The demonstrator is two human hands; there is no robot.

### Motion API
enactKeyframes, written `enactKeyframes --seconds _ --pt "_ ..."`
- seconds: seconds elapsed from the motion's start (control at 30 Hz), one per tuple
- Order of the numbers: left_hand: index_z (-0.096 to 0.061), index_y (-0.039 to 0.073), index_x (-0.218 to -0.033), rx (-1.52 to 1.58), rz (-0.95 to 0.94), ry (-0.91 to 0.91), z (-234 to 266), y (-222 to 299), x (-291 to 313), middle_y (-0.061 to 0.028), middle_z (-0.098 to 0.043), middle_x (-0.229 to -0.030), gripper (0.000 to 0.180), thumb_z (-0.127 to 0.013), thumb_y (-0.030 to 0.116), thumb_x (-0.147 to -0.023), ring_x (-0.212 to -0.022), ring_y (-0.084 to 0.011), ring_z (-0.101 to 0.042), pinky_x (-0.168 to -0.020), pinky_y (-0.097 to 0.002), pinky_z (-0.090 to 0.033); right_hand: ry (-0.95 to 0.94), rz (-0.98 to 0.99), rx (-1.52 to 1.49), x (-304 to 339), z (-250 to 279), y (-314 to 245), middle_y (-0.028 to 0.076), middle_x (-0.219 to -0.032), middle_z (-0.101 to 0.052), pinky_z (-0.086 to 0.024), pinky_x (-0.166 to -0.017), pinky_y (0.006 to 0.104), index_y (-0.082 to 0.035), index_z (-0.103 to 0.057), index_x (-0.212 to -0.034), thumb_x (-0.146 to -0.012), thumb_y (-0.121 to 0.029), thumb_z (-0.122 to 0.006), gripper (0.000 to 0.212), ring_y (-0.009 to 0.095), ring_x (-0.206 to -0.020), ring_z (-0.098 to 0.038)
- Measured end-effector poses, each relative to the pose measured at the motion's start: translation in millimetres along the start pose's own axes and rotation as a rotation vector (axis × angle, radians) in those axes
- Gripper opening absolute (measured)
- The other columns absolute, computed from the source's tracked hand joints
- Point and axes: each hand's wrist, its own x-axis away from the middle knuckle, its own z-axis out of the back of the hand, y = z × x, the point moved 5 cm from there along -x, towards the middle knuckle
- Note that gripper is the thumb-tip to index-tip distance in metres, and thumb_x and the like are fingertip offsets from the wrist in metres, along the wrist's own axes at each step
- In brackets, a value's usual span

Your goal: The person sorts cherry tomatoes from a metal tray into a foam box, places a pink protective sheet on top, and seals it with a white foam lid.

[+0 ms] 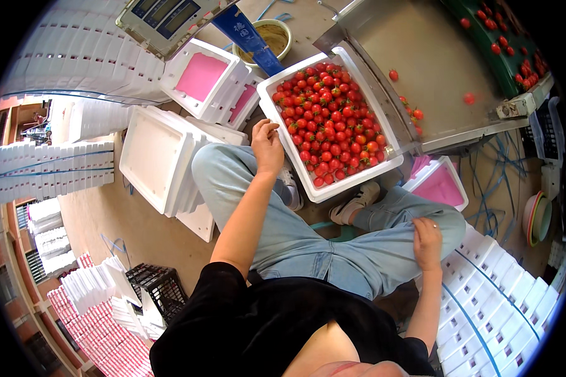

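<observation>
A white foam box filled with small red cherry tomatoes stands in front of my knees, tilted in the view. Beside its left rim is my left hand, over my left knee, with the fingers loosely bent and nothing seen in them. On my right thigh lies my right hand, fingers stretched over the denim and a ring on one of them. A metal chute meets the box's right side, with a few loose tomatoes on it.
Stacked white foam boxes and pink-lined boxes stand at the left. A scale display and a bucket are beyond. Tied white foam stacks lie near right, with another pink-lined box ahead. A black crate stands near left.
</observation>
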Motion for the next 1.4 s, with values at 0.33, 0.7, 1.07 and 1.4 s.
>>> enactKeyframes --seconds 0.33,0.7,1.07,1.4 --pt "-0.068 0.007 -0.111 -0.112 -0.289 -0.285 -24 83 5 -0.0108 -0.061 -0.111 0.024 -0.067 0.010 -0.087 -0.073 -0.0217 -0.065 -0.065 -0.0350 -0.052 0.143 -0.106 0.014 6 1 22 0.013 -0.093 -0.065 -0.049 -0.082 0.0430 -0.003 -0.065 -0.094 -0.083 -0.001 -0.062 0.012 0.034 -0.089 -0.061" --pt "-0.061 0.003 -0.102 0.533 0.205 -0.381 -66 58 -9 -0.0091 -0.064 -0.086 0.016 -0.060 0.012 -0.088 -0.074 -0.0209 -0.064 -0.068 -0.0345 -0.051 0.171 -0.146 0.013 6 -3 24 0.013 -0.089 -0.064 -0.047 -0.080 0.0434 -0.004 -0.065 -0.092 -0.083 -0.002 -0.063 0.009 0.034 -0.086 -0.060" --pt "-0.075 0.008 -0.090 -0.710 -0.162 -0.775 -85 52 -98 -0.0144 -0.072 -0.097 0.025 -0.071 0.028 -0.075 -0.092 -0.0331 -0.069 -0.079 -0.0436 -0.055 0.162 -0.135 0.055 -3 -4 21 0.013 -0.089 -0.063 -0.047 -0.079 0.0440 -0.004 -0.064 -0.089 -0.082 -0.006 -0.065 0.007 0.034 -0.087 -0.059" --pt "-0.068 0.002 -0.094 0.605 0.510 -0.562 -25 32 -71 -0.0077 -0.069 -0.089 0.023 -0.064 0.024 -0.089 -0.085 -0.0188 -0.067 -0.067 -0.0328 -0.053 0.174 -0.220 -0.141 5 -1 12 0.013 -0.093 -0.065 -0.049 -0.080 0.0399 -0.002 -0.066 -0.095 -0.086 -0.005 -0.063 0.009 0.031 -0.092 -0.061"
